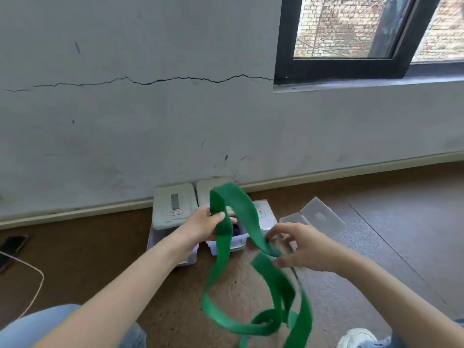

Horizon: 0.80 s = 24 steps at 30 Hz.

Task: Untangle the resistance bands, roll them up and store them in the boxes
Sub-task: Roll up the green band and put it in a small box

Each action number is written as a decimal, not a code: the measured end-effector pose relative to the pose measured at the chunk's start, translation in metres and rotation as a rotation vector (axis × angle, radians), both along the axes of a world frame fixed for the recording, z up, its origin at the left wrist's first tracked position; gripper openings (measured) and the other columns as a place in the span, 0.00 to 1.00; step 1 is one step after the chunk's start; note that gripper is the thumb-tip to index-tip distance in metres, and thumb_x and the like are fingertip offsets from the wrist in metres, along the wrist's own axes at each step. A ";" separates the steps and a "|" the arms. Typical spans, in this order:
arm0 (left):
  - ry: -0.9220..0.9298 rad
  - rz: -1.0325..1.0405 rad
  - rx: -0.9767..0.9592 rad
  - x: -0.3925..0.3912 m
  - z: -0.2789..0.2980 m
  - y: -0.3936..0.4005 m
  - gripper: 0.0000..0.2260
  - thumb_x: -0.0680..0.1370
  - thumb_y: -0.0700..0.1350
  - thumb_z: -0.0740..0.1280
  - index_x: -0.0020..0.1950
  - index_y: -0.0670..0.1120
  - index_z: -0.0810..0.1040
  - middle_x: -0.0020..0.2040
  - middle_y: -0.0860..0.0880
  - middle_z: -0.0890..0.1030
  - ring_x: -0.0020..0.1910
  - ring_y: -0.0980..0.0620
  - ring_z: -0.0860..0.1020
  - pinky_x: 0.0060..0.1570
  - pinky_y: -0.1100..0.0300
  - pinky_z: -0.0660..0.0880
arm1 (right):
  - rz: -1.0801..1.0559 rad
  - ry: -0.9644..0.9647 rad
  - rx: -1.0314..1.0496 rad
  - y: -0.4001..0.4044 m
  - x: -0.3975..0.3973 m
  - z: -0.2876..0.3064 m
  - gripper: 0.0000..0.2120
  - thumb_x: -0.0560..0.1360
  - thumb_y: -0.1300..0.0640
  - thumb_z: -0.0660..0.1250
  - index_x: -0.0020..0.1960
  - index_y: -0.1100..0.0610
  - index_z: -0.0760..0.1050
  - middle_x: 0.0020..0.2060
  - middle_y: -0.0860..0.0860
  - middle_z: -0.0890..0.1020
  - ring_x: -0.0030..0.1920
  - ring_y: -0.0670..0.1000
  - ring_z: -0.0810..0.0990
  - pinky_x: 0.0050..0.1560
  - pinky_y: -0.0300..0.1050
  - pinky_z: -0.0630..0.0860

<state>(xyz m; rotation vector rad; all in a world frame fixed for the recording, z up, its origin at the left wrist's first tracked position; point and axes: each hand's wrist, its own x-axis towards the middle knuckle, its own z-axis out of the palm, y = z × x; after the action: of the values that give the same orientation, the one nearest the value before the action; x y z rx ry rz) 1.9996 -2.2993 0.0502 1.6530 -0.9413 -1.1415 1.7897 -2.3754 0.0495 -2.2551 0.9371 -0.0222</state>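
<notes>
1. One green band (232, 212) hangs before the boxes (173, 209); its lower loops blur (cut off below).
2. Left hand (200, 223) pinches it; right hand (298, 247) holds it, fingers curled.
3. Box count unclear, partly hidden.

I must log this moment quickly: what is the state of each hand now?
Left hand: closed, grip on the upper loop of the green band.
Right hand: pinches the same band lower down, at the crossing.
</notes>
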 end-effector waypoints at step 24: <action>0.164 -0.414 -0.157 -0.013 0.004 0.008 0.16 0.76 0.50 0.65 0.63 0.52 0.70 0.58 0.55 0.81 0.58 0.56 0.78 0.52 0.68 0.75 | -0.007 -0.381 -0.026 0.003 0.025 0.038 0.15 0.68 0.54 0.74 0.53 0.53 0.77 0.45 0.48 0.81 0.39 0.45 0.81 0.42 0.39 0.80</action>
<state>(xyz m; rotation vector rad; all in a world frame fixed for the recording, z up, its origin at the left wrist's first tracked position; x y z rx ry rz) 1.9863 -2.2917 0.0538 1.2498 -1.2670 -1.4127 1.8150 -2.3725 0.0877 -2.1655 0.7412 -0.4530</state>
